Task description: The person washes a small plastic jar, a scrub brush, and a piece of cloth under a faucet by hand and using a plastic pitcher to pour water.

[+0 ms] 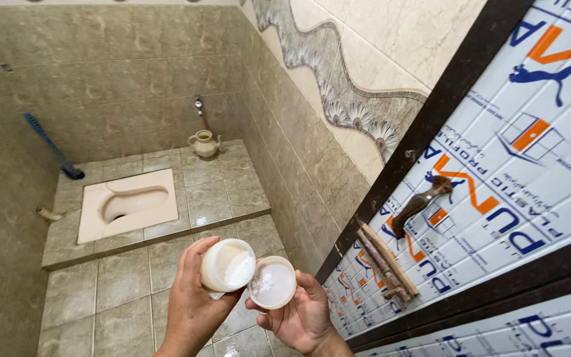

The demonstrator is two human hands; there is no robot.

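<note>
**Two hands, one jar, one lid**

Two hands appear at 6 o'clock. The left hand (193,307) is wrapped around one white jar (226,266), tipped on its side with its open mouth facing 3 o'clock and white powder visible inside. The right hand (302,317) pinches one round white lid (273,283) by its rim, inner face toward the camera, with a little powder clinging to it. Lid and jar mouth touch edge to edge.

One squat toilet (127,205) lies at 9 o'clock on a raised tiled step (223,198). One cream water jug (203,143) stands at 12 o'clock below one wall tap (199,104). One blue-handled brush (51,147) leans in the corner at 10 o'clock. One door (530,172) with printed white panels fills the 3 o'clock side, bearing one dark handle (419,203) and one rusty bolt (384,261).
</note>
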